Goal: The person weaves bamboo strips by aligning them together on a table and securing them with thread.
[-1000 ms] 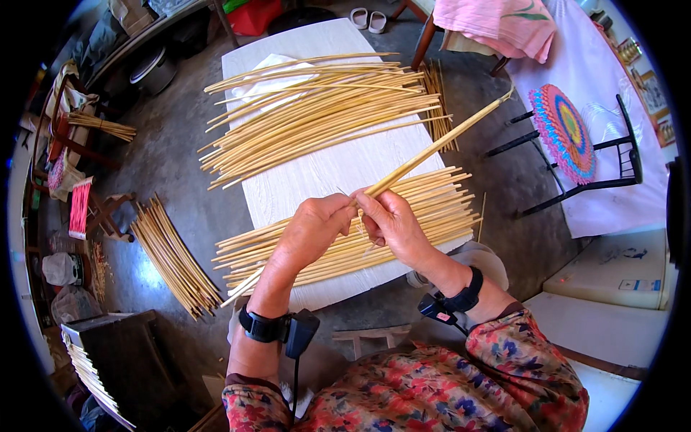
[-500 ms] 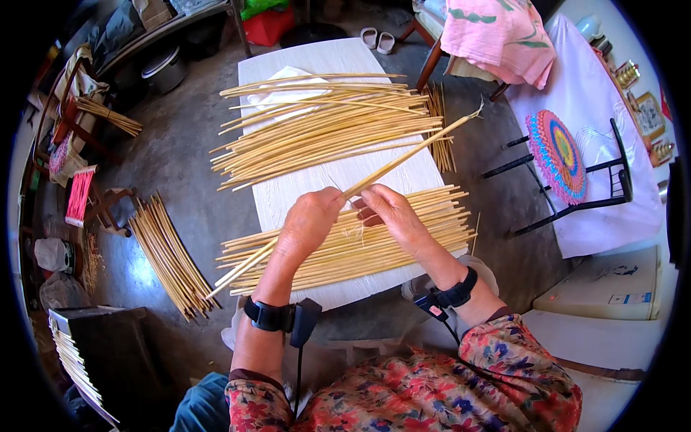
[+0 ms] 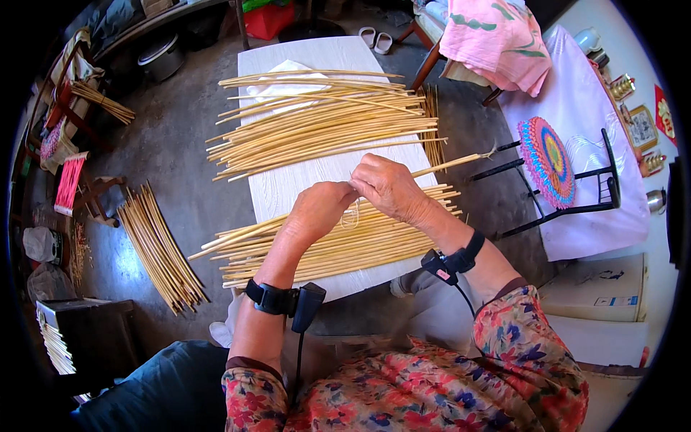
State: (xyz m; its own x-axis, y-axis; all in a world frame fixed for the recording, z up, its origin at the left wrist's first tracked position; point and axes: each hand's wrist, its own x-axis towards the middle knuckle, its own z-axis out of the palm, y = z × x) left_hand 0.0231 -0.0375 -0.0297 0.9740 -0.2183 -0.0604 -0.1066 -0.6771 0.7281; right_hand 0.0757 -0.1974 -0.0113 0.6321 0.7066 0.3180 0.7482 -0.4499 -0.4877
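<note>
My left hand (image 3: 320, 207) is closed over a few long straw-coloured stalks (image 3: 453, 163), which slope from the lower left up to a frayed tip at the right. My right hand (image 3: 391, 189) is closed too, its fingertips meeting the left ones above the stalks. What its pinch grips is hidden. A pale thin string (image 3: 350, 217) dangles in a loop below the joined fingertips. Beneath both hands lies a near row of stalks (image 3: 345, 248) on the white wood-grain table (image 3: 273, 193). A second pile of stalks (image 3: 324, 133) lies across the table's far part.
A white cloth (image 3: 288, 68) lies under the far stalks. More stalks (image 3: 160, 248) rest on the floor at left. To the right stands a black-framed chair (image 3: 547, 162) with a colourful round seat. A pink cloth (image 3: 497, 43) drapes a wooden chair. A dark box (image 3: 86, 327) stands lower left.
My right hand has turned over and risen slightly, its fingers now against the left hand's. The held stalks have tilted flatter, their frayed tip lower. The string loop hangs more plainly.
</note>
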